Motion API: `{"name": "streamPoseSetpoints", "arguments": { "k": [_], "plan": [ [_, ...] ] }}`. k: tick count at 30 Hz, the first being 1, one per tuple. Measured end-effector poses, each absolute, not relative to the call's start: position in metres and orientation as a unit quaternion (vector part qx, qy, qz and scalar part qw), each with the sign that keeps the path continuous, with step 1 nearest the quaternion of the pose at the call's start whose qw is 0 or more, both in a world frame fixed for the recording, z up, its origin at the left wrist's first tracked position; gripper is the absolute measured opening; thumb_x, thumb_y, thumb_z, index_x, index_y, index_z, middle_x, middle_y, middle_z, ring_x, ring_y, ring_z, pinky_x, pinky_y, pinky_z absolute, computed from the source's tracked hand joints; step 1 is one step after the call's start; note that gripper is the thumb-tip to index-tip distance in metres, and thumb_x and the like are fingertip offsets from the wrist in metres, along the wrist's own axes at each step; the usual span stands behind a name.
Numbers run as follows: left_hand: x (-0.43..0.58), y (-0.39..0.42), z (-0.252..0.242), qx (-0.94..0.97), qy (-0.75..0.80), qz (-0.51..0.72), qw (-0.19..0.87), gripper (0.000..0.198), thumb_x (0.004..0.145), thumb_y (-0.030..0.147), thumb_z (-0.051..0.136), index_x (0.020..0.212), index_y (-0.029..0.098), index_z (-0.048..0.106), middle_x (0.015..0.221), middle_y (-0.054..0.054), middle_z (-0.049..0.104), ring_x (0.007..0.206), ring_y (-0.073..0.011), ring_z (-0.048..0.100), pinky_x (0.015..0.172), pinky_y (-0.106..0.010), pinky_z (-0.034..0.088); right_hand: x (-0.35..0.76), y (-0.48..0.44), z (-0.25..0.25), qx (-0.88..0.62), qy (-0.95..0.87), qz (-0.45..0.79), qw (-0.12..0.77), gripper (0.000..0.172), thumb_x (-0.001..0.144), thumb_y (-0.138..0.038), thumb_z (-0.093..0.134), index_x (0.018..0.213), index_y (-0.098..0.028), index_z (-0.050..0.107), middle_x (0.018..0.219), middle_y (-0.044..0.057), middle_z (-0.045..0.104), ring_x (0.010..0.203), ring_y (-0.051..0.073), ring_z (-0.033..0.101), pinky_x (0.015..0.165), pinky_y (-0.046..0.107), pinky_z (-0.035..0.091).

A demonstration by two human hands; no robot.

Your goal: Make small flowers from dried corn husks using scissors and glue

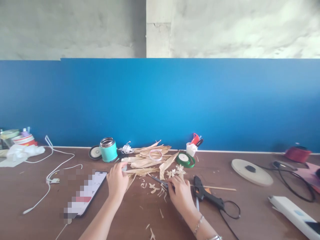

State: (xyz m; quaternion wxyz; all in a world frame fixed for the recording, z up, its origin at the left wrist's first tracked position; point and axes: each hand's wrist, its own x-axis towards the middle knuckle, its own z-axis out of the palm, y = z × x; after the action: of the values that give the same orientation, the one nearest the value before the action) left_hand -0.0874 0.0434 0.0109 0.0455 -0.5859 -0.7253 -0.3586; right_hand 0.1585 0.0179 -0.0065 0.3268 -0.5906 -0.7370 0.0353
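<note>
Dried pale husks lie in a heap at the middle of the brown table. My left hand is at the heap's left end, fingers bent around something too small to make out. Scissors point up and left from my right hand, whose fingers rest at them; whether they grip the scissors is hard to tell. Cut flower-like pieces and scraps lie between the hands, and more pale petals are just beyond my right hand. A green ribbon roll sits behind them.
A black glue gun with its cord and a thin stick lie right of my right hand. A phone is left of my left arm. Behind stand a teal jar and a white cup. A pale disc lies farther right.
</note>
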Motion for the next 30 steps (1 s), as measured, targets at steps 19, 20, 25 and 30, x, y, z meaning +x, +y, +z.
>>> {"name": "streamPoseSetpoints", "arguments": {
  "k": [19,20,25,30],
  "plan": [
    [-0.065,0.039,0.024,-0.566,-0.520,-0.559,-0.311,0.019,0.071,0.037,0.063,0.068,0.019,0.061,0.065,-0.001,0.064,0.062,-0.0170,0.057,0.062,-0.027,0.043,0.153,0.016,-0.005,-0.512,-0.711,0.189,0.444,0.021,0.085,-0.029,0.049,0.091,-0.019,0.065,0.089,0.009,0.067,0.087,0.023,0.059,0.081,0.035,0.040],
    [-0.060,0.037,0.025,-0.525,-0.478,-0.581,-0.398,0.022,0.070,0.039,0.065,0.067,0.018,0.060,0.061,0.000,0.061,0.058,-0.0150,0.055,0.060,-0.026,0.043,0.152,0.015,-0.004,-0.501,-0.692,0.244,0.460,0.025,0.083,-0.035,0.051,0.096,-0.018,0.065,0.092,0.009,0.067,0.088,0.024,0.059,0.081,0.035,0.041],
    [-0.039,0.025,0.024,-0.429,-0.345,-0.537,-0.640,0.026,0.066,0.033,0.074,0.061,0.015,0.057,0.057,0.003,0.058,0.053,-0.0093,0.051,0.056,-0.022,0.040,0.146,0.008,0.004,-0.431,-0.575,0.520,0.461,0.044,0.074,-0.050,0.063,0.106,-0.019,0.064,0.099,0.007,0.068,0.092,0.023,0.059,0.080,0.032,0.045],
    [-0.029,0.020,0.017,-0.423,-0.320,-0.507,-0.679,0.026,0.067,0.033,0.074,0.062,0.015,0.056,0.065,0.000,0.062,0.059,-0.0121,0.055,0.060,-0.024,0.042,0.141,0.007,0.006,-0.395,-0.552,0.590,0.438,0.030,0.063,-0.043,0.075,0.074,-0.016,0.066,0.070,0.001,0.065,0.068,0.017,0.058,0.067,0.027,0.043]
  ]
}}
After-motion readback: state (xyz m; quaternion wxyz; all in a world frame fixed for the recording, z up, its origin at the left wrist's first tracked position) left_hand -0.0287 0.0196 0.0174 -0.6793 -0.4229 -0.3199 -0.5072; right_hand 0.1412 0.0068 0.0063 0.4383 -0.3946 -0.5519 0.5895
